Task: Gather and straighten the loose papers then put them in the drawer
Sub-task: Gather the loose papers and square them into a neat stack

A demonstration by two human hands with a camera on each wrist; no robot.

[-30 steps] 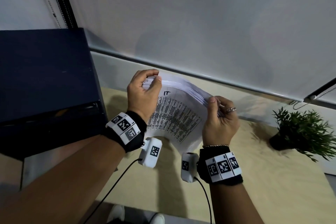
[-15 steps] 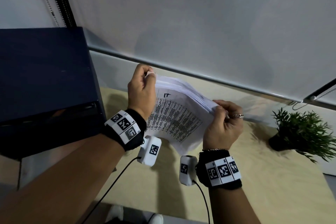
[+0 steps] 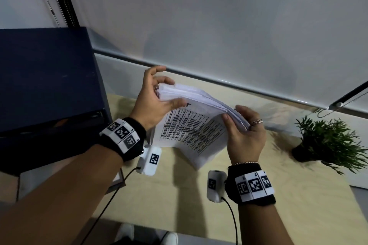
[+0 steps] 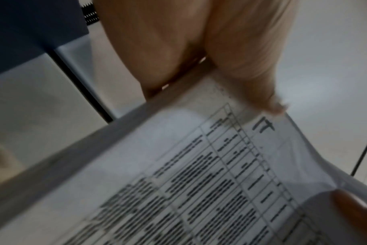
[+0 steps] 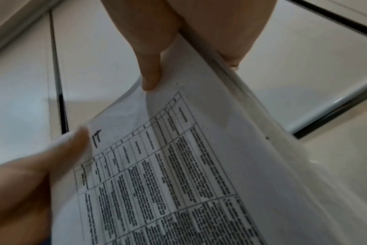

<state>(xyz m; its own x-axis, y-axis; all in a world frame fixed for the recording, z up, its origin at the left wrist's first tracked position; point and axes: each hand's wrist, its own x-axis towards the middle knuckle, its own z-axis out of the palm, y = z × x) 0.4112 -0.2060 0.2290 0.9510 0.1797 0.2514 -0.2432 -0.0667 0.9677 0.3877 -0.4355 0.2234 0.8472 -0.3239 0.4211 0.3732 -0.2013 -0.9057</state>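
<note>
A thick stack of white papers (image 3: pixel 195 125) with a printed table on the near sheet hangs above the wooden desk, bowed between both hands. My left hand (image 3: pixel 157 99) holds its upper left corner, thumb on the printed face, fingers loosely spread behind. My right hand (image 3: pixel 245 131) grips the right edge, thumb in front and fingers curled behind. The left wrist view has the papers (image 4: pixel 210 174) under the left thumb (image 4: pixel 258 82). From the right wrist the papers (image 5: pixel 189 165) are pinched by the right thumb (image 5: pixel 149 66). The dark blue drawer cabinet (image 3: pixel 45 89) stands at the left.
A small potted plant (image 3: pixel 326 141) sits on the desk (image 3: pixel 298 195) at the right. A white roller blind (image 3: pixel 219 26) fills the wall behind. Wrist camera cables hang below both hands. White shoes show at the desk's near edge.
The stack has tilted lower and flatter. My left hand's fingers have loosened and spread at the top corner, with the thumb now on the front sheet. My right hand shifted slightly right.
</note>
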